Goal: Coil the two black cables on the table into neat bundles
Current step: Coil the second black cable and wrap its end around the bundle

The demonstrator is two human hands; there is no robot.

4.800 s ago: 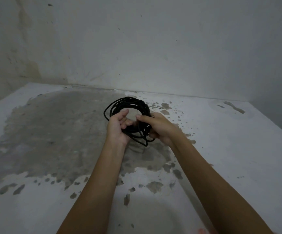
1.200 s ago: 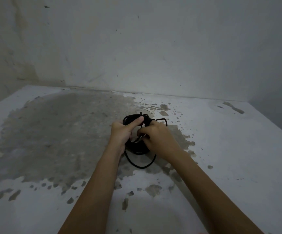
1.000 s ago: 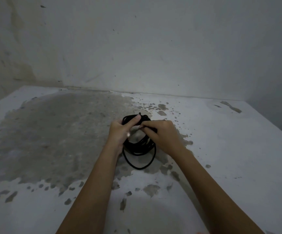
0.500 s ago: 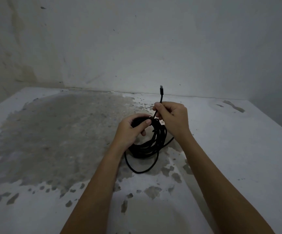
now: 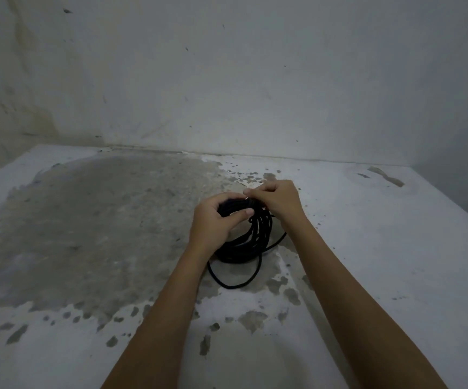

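A black cable coil (image 5: 244, 242) hangs from my hands over the middle of the white table (image 5: 381, 248), its lower loops touching the surface. My left hand (image 5: 216, 217) grips the top of the bundle, thumb across the strands. My right hand (image 5: 276, 199) pinches the cable end at the top of the coil, right next to the left fingertips. One loose loop (image 5: 235, 284) droops lower than the rest onto the table. Only one cable is in view.
A large grey worn patch (image 5: 87, 226) covers the table's left half. White walls (image 5: 227, 80) close off the back and the right side. The table's right edge (image 5: 457, 203) runs diagonally at the far right.
My right hand, which held the cable end raised above the coil half a second ago, has come down to the top of the bundle. The left hand keeps its grip.
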